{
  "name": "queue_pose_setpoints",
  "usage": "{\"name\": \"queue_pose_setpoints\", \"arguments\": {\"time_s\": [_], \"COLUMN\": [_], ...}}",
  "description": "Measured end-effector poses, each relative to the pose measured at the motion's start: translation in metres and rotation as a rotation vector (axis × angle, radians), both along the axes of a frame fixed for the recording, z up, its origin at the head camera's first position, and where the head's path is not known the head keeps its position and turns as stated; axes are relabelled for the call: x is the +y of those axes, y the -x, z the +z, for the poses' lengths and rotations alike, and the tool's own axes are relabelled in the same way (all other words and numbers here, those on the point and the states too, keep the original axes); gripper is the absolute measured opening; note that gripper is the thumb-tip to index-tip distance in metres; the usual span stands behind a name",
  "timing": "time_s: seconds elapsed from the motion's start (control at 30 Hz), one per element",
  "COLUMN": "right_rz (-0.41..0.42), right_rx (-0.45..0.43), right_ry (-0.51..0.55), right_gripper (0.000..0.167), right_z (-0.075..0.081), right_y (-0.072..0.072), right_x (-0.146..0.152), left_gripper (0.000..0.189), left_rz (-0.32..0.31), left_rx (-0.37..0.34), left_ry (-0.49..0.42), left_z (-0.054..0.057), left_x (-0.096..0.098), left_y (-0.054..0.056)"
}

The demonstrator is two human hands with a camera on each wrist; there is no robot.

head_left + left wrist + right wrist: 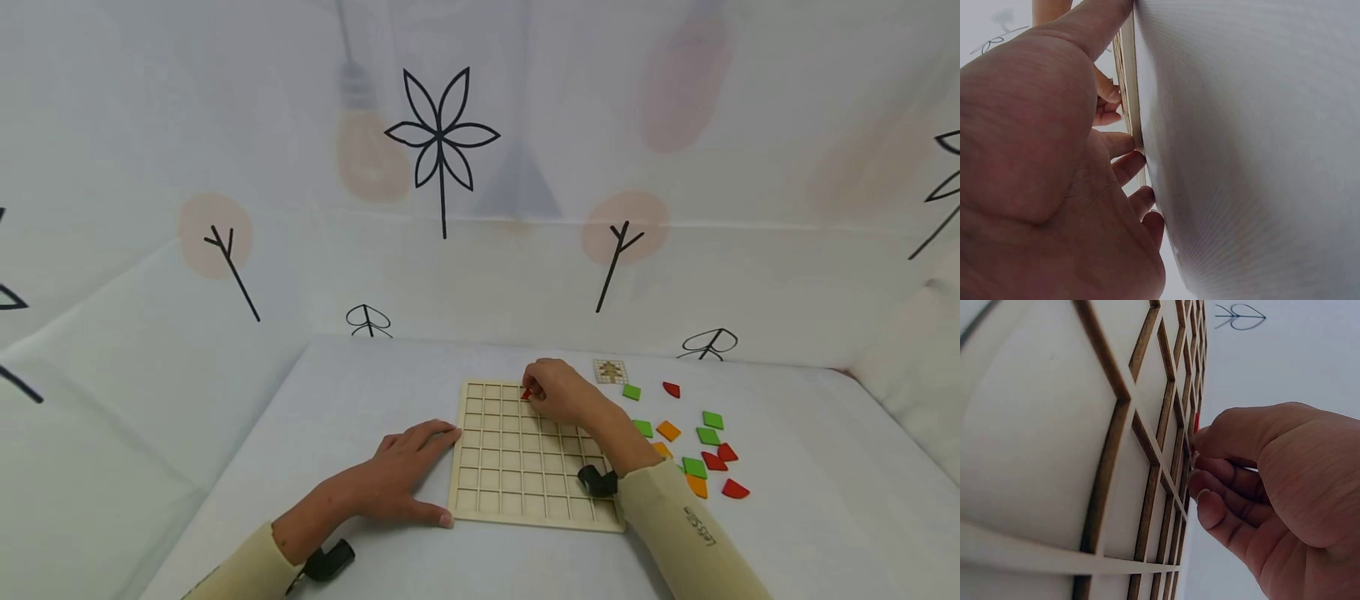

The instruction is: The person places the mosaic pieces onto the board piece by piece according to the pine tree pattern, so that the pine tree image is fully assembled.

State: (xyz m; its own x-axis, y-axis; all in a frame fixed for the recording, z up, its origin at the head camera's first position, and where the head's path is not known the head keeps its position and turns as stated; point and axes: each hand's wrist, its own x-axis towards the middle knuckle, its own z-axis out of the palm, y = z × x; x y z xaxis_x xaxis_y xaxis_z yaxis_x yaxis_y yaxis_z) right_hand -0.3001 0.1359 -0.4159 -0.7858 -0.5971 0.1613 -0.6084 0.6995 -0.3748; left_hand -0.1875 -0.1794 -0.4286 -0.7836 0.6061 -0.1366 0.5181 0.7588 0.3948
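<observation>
A pale wooden grid board (498, 479) lies flat on the white table, divided by raised strips into square cells. At its far edge my right hand (561, 393) pinches a small red piece (527, 394) over the top row. From the right wrist view, only a sliver of that red piece (1197, 421) shows beyond the thumb, down at the strips. My left hand (397, 479) is spread on the table, its fingertips and thumb at the board's left edge. The left wrist view shows these fingers (1129, 167) straight or slightly bent along the board's side (1127, 69).
Right of the board lie several loose tiles: green squares (712, 420), orange pieces (668, 431) and red quarter-round pieces (736, 489). A small pattern card (611, 372) with a brown figure sits behind them. A white printed cloth backdrop (480, 275) rises behind the table.
</observation>
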Motion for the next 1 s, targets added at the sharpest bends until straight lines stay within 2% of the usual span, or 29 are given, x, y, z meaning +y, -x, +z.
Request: {"name": "queue_pose_setpoints", "arguments": {"time_s": [0.13,0.37,0.77,1.0], "right_rz": [0.011,0.039,-0.018,-0.063], "right_rx": [-0.001,0.013,0.01,-0.004], "right_ry": [0.003,0.022,0.018,-0.009], "right_gripper": [0.016,0.012,0.012,0.012], "right_z": [0.003,0.01,0.023,0.021], "right_y": [-0.001,-0.006,-0.019,-0.031], "right_x": [0.002,0.018,0.058,0.079], "left_gripper": [0.113,0.113,0.116,0.115], "left_rz": [0.003,0.005,0.003,0.001], "left_rx": [-0.006,-0.001,0.0,0.0], "left_ry": [0.0,0.007,0.021,0.022], "left_z": [0.001,0.002,-0.001,-0.001], "left_x": [0.0,0.0,0.001,0.0], "left_y": [-0.001,-0.001,0.001,0.001]}}
